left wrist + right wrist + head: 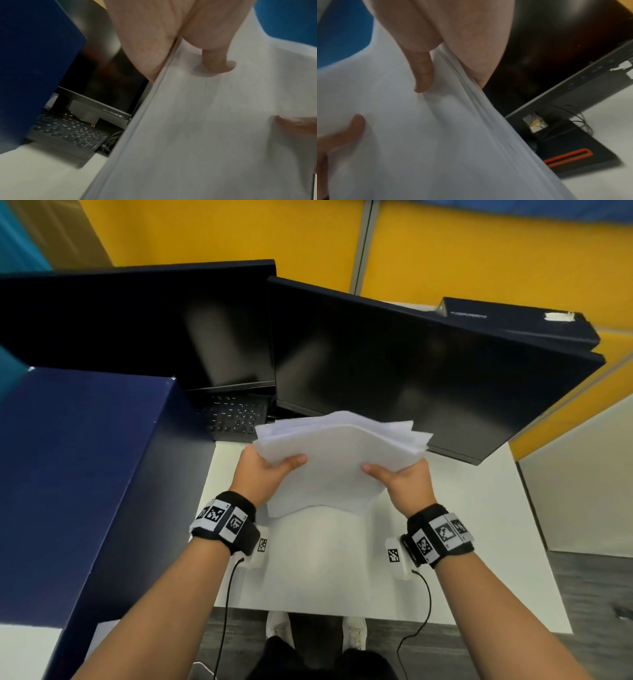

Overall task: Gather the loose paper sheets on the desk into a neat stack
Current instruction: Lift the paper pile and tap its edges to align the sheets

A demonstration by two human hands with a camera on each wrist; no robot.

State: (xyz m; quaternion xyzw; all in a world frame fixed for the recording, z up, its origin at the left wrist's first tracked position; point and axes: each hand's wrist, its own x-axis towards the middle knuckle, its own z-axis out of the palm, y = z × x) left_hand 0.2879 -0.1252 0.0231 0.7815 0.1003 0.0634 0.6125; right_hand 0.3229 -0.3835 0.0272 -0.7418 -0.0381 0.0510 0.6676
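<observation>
One bundle of paper sheets [337, 453], count not resolvable; two monitors [404, 364], one keyboard [236, 417]. Left hand [265, 474] and right hand [402, 481] each clamp a side edge, thumbs on top, fingers underneath. The bundle is held above the white desk [318, 573], between the hands, far edges fanned unevenly.
</observation>
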